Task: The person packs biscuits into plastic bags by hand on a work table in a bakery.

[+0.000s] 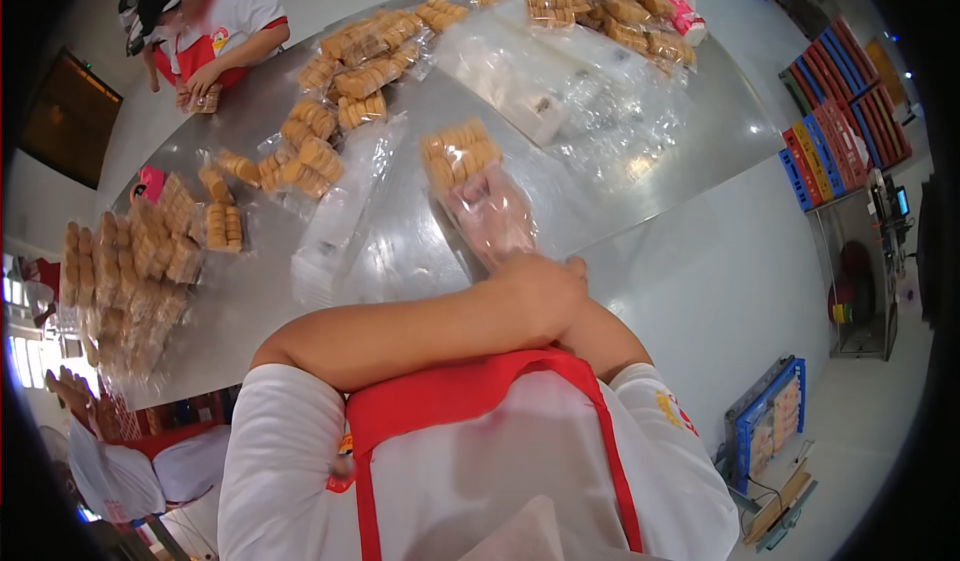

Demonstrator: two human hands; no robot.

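My right hand [492,211] reaches inside a clear plastic bag [520,223], its fingers against rows of round golden biscuits [459,153] at the bag's far end. Across my right wrist lies my left hand [542,283], closed at the bag's mouth; its fingers are mostly hidden. My forearms cross in front of my red and white apron. Left of the held bag, flat clear bags [345,206] lie on the metal table [420,111]. Beyond it spreads a larger pile of flat bags [560,81].
Bagged biscuits [140,271] are heaped at the table's left end, with more packs [360,56] along the far side and at the far right [625,11]. A co-worker [210,36] handles a pack across the table. Coloured crates [825,151] stand right, beyond the table.
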